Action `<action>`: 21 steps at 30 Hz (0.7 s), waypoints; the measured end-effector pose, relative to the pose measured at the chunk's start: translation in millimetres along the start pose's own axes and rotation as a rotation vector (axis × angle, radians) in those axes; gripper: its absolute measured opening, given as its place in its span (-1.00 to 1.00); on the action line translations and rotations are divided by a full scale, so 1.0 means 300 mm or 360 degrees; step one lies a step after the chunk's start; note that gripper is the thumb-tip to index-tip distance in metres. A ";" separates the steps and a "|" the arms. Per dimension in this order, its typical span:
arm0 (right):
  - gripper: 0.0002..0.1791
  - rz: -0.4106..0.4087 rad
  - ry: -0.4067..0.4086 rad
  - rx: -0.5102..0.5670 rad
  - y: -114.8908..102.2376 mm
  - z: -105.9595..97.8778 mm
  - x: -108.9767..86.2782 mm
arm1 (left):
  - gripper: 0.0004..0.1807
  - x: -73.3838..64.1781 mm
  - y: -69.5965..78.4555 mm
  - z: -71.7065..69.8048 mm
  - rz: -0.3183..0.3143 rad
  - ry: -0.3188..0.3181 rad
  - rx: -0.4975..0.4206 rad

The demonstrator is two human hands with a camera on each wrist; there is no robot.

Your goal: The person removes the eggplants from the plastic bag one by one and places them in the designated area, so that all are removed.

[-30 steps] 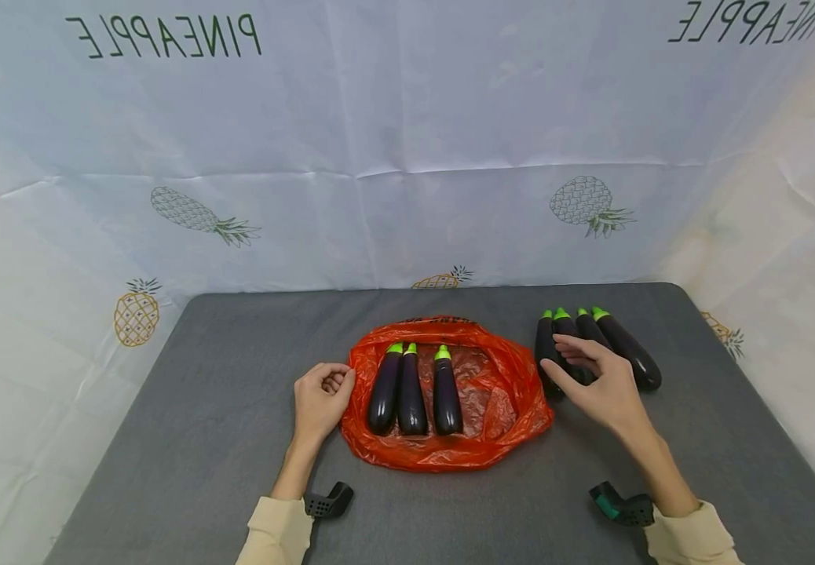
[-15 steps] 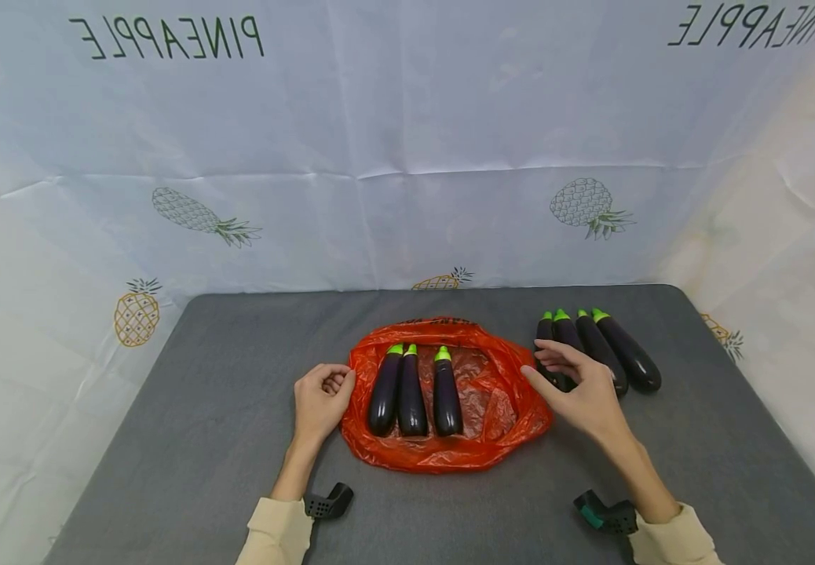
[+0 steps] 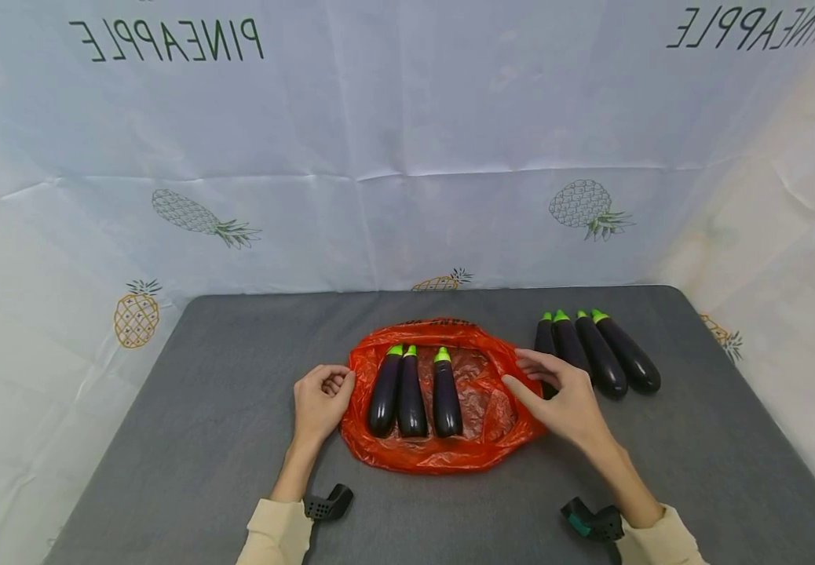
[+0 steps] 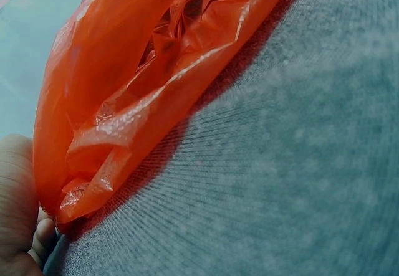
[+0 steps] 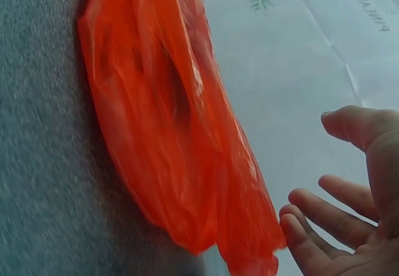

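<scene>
Red bag (image 3: 443,463) mid-table (image 3: 188,439), three eggplants (image 3: 411,396) inside, a hand at either end!
Printed cloth (image 3: 393,102) rises on the far side; four more eggplants (image 3: 600,357) lie right, the leftmost partly behind the right hand (image 3: 566,404). The bag runs long left to right, its eggplants' green ends pointing far. Left hand (image 3: 320,402) pinches the left edge; right hand, thumb and fingers parted, grips nothing.
</scene>
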State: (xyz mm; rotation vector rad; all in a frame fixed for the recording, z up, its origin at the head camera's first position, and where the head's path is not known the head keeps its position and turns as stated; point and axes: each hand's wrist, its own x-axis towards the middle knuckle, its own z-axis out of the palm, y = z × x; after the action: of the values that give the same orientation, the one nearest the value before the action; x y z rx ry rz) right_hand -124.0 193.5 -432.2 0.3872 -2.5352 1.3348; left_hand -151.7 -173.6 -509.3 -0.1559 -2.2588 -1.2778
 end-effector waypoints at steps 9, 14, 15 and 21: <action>-0.54 0.0001 -0.0046 -0.0022 -0.016 0.038 -0.009 | -0.93 -0.005 -0.001 -0.001 -0.0023 -0.0008 -0.0012; -0.56 -0.0029 -0.0057 -0.0018 -0.030 0.056 -0.009 | -0.93 -0.005 -0.004 -0.002 -0.0016 -0.0003 -0.0017; -0.55 -0.0027 -0.0063 -0.0015 -0.033 0.060 -0.010 | -0.93 -0.005 -0.004 -0.002 -0.0014 -0.0001 -0.0016; -0.49 0.0006 -0.0126 0.0007 -0.044 0.091 -0.011 | -0.93 -0.003 -0.007 0.000 -0.0005 -0.0001 -0.0012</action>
State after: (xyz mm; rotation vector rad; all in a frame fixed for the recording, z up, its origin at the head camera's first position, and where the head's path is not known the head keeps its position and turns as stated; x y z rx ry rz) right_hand -119.0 164.0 -438.3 0.4452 -2.5985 1.3521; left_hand -151.8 -174.8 -511.2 -0.1555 -2.2558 -1.2883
